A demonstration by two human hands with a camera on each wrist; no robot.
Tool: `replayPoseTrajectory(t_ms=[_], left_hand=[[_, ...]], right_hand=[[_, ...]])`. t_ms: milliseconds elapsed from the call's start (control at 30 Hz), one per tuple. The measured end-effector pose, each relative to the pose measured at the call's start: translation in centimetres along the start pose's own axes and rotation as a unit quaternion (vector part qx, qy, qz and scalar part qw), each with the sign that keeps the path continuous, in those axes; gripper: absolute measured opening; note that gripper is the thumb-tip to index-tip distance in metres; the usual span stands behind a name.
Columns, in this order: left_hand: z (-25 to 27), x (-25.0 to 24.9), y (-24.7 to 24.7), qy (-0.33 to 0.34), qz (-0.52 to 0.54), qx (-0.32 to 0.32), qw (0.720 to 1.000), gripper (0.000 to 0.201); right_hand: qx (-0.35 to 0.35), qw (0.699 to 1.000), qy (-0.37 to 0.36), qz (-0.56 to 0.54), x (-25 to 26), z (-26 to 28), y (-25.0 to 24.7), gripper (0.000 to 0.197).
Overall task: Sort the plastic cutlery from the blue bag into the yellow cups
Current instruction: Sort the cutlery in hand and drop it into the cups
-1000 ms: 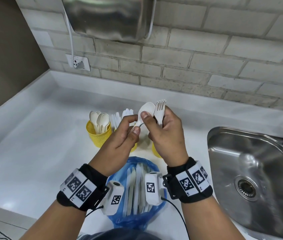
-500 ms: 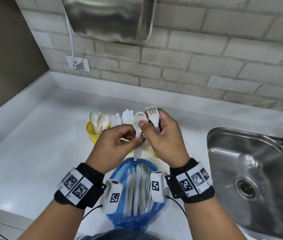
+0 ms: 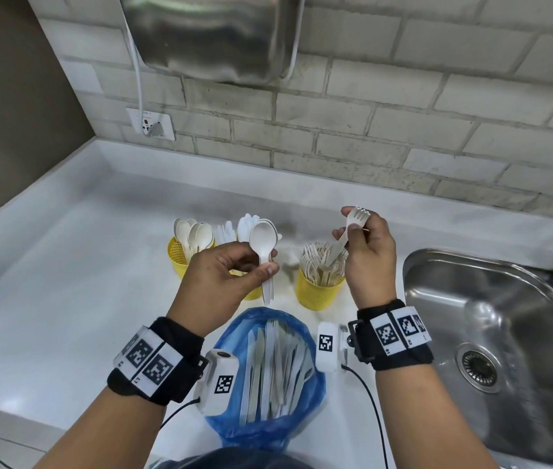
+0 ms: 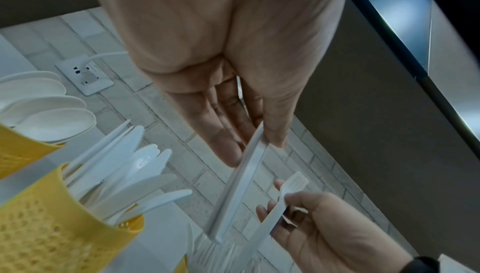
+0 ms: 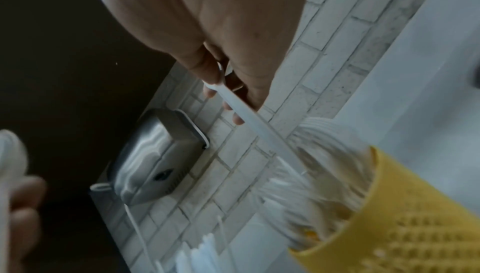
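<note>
The left hand (image 3: 231, 275) pinches a light, stiff spoon (image 3: 263, 240) by its handle above the bench (image 3: 65, 265), while the right hand (image 3: 366, 255) pinches a fork (image 3: 349, 231), apparently mid-handle, over the fork cup (image 3: 319, 292).

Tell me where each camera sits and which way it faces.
Head: looks down at white counter, both wrists and hands visible.
Left wrist: under left hand, looking along it at white plastic spoon.
Right wrist: under right hand, looking along it at white plastic fork.
All three share the yellow perforated fork cup.
</note>
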State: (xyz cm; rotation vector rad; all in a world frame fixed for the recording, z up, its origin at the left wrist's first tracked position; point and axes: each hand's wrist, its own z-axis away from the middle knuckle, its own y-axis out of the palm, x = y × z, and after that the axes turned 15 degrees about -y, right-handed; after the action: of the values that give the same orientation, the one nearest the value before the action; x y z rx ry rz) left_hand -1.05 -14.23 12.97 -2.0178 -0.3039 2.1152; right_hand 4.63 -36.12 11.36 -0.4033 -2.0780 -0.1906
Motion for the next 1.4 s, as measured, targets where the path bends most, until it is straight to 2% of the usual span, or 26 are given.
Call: replayPoseTrajectory(t_ms=[67, 167, 267, 333, 467, 633, 700, 767, 867, 933, 1033, 1133, 1233, 1400], left_hand=[[0.0, 0.0, 0.0, -0.001, 0.001, -0.001, 1.0, 0.007], [0.0, 0.2, -0.1, -0.004, -0.003, -0.003, 1.0, 0.004], [-0.1, 0.4, -0.1, -0.012, -0.002, -0.003, 1.0, 0.008], [-0.1, 0.4, -0.2, -0.019, 0.009, -0.001, 1.0, 0.007], [-0.4, 0.9, -0.6, -0.035, 0.006, -0.015, 0.999, 0.008], [-1.8, 1.7, -2.2, -0.007, -0.049, -0.095, 0.994, 0.007], [-2.6, 2.0, -3.3, -0.007, -0.084, -0.141, 0.986, 0.011], [-3.5, 2.4, -4.6, -0.008, -0.123, -0.178, 0.976, 0.015], [-4.6, 2.6, -6.5, -0.004, -0.147, -0.219, 0.965, 0.022], [-5.3, 2.5, -7.5, 0.006, -0.16, -0.24, 0.957, 0.03], [-6.2, 3.0, -8.4, 0.011, -0.184, -0.249, 0.951, 0.039], [-6.9, 4.0, -8.7, 0.022, -0.199, -0.227, 0.953, 0.044], [-7.4, 5.6, -8.6, 0.018, -0.223, -0.204, 0.953, 0.041], [-7.5, 7.8, -7.9, -0.045, -0.275, -0.174, 0.944, 0.035]], right_hand=[[0.01, 0.999, -0.023, 0.031, -1.0, 0.4, -0.1, 0.032], [0.057, 0.986, -0.103, 0.122, -2.3, 1.2, -0.4, 0.037], [0.135, 0.949, -0.168, 0.229, -3.7, 2.1, -0.8, 0.037], [0.148, 0.919, -0.204, 0.303, -4.6, 2.7, -1.1, 0.031], [0.128, 0.885, -0.212, 0.394, -5.4, 3.3, -1.6, 0.02], [0.185, 0.85, -0.171, 0.463, -5.3, 3.1, -1.6, 0.015], [0.189, 0.848, -0.166, 0.466, -4.7, 3.1, -1.3, 0.021], [0.164, 0.865, -0.177, 0.441, -3.8, 3.3, -0.7, 0.026], [0.123, 0.881, -0.244, 0.387, -1.8, 3.9, 0.9, 0.019], [0.153, 0.897, -0.274, 0.313, -0.6, 4.4, 2.1, 0.017], [0.259, 0.906, -0.221, 0.253, 0.4, 5.1, 3.8, 0.023], [0.354, 0.873, -0.158, 0.297, -0.2, 5.5, 5.2, 0.037], [0.397, 0.852, -0.117, 0.32, -0.8, 5.3, 6.1, 0.043], [0.433, 0.831, -0.088, 0.339, -1.9, 5.1, 7.1, 0.031]])
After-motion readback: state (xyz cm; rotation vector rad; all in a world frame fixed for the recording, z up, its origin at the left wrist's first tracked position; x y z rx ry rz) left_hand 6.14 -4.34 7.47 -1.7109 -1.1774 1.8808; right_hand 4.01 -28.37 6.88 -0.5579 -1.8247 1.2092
